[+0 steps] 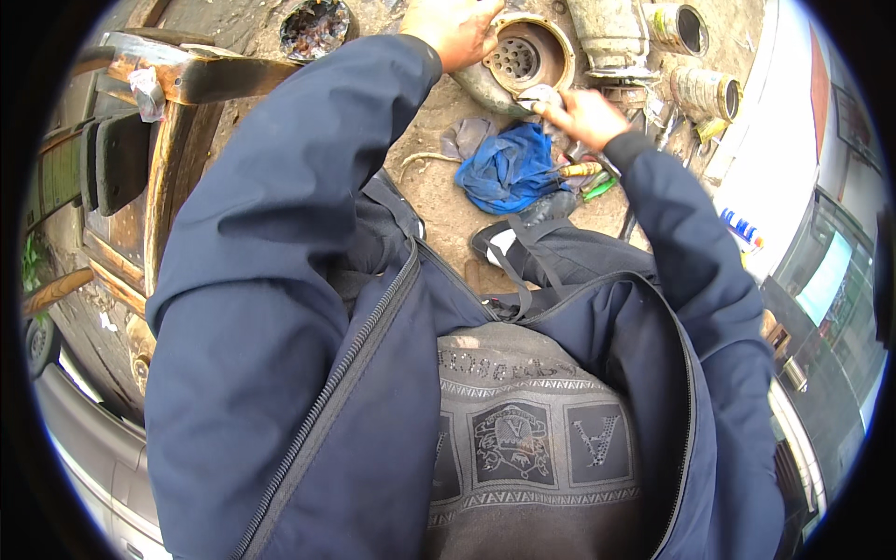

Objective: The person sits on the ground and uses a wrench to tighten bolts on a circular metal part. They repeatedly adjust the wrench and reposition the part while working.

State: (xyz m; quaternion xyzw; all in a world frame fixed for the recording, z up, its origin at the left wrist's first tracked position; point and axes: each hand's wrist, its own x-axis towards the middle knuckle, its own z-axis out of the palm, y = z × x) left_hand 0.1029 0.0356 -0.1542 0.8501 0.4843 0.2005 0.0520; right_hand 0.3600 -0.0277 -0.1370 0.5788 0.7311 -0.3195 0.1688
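A round, dirty metal housing (549, 40) lies on the ground at the top of the view, with a perforated plate (514, 58) recessed inside its ring. My left hand (455, 30) grips the left side of its rim, with some fingers beyond the picture's upper edge. At the lower right of the same rim, my right hand (590, 117) pinches a crumpled whitish rag (539, 96) against the metal. Below the housing is a bunched blue cloth (509, 170). A tool with a yellowish handle (581, 169) lies beside that cloth.
Worn metal canisters (611, 37) stand and lie at the upper right. An open can (315, 30) with dark contents sits at the upper left, near a wooden chair (187, 79). My shoe (499, 241) rests below the blue cloth. A parked car (93, 448) is at lower left.
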